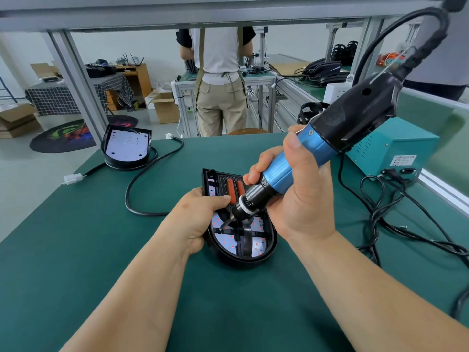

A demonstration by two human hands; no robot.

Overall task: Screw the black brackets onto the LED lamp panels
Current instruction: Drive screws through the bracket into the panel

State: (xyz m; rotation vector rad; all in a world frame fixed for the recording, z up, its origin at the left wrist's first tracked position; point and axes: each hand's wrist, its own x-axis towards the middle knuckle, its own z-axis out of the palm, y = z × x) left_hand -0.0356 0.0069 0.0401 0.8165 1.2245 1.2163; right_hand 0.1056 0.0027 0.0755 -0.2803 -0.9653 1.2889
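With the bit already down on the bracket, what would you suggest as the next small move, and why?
Probably press straight down and run the driver at that spot. The right hand grips the electric screwdriver, whose bit sits at the left arm of the black bracket, while the left hand grips the edge of the LED lamp panel, steadying it.

Head-worn wide-angle view, looking forward and down, close over the table (101, 250)

text: none legible | teal power box (390, 153) label: too small to read
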